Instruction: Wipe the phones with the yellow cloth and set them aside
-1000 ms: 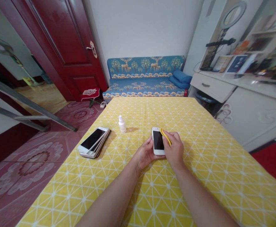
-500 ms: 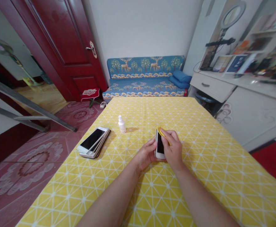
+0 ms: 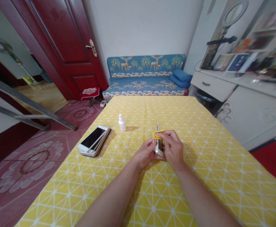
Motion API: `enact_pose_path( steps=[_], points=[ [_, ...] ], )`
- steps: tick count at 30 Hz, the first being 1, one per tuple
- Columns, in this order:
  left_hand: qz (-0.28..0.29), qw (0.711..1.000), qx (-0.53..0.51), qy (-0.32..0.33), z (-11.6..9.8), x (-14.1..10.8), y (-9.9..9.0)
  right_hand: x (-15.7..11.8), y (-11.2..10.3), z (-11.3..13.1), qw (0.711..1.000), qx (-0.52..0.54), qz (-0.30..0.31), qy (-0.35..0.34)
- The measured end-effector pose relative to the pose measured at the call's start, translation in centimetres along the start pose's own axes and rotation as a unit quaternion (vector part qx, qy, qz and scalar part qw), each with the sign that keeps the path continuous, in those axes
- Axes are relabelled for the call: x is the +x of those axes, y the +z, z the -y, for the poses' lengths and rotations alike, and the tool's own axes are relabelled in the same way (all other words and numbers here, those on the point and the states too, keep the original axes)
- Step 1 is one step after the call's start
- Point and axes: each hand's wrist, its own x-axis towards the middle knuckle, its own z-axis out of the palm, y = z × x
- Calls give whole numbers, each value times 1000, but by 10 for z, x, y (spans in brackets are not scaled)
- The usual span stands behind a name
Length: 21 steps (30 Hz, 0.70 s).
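My left hand (image 3: 147,153) holds a white smartphone (image 3: 159,147) upright on its edge, with the dark screen turned toward my right. My right hand (image 3: 173,148) pinches a yellow microfibre cloth (image 3: 158,135) against the phone's upper end. Left of my hands, a stack of several white smartphones (image 3: 94,141) lies on the yellow patterned tablecloth (image 3: 199,164), with a small white dropper bottle (image 3: 122,123) standing just above it. Neither hand touches the stack or the bottle.
The table's left edge drops to a pink patterned floor. Past the far edge stands a blue deer-print sofa (image 3: 145,75). A dark red door (image 3: 57,47) is at the left, and a white desk with a ring light (image 3: 234,12) is at the right.
The phone has turned from lying nearly flat to standing on its edge. The yellow cloth has moved to the phone's upper end, and my right hand has shifted slightly with it.
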Motion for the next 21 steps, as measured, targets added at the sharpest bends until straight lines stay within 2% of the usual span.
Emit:
enact_pose_path(
  steps=[3, 9, 21],
  points=[
    [-17, 1000, -15, 8, 0, 0, 1, -2, 3, 1, 1000, 17, 12, 0],
    [-18, 999, -41, 29, -2, 1, -1, -4, 7, 3, 998, 50, 32, 7],
    [-45, 992, -76, 89, -5, 3, -2, -7, 12, 10, 996, 80, 39, -1]
  ],
)
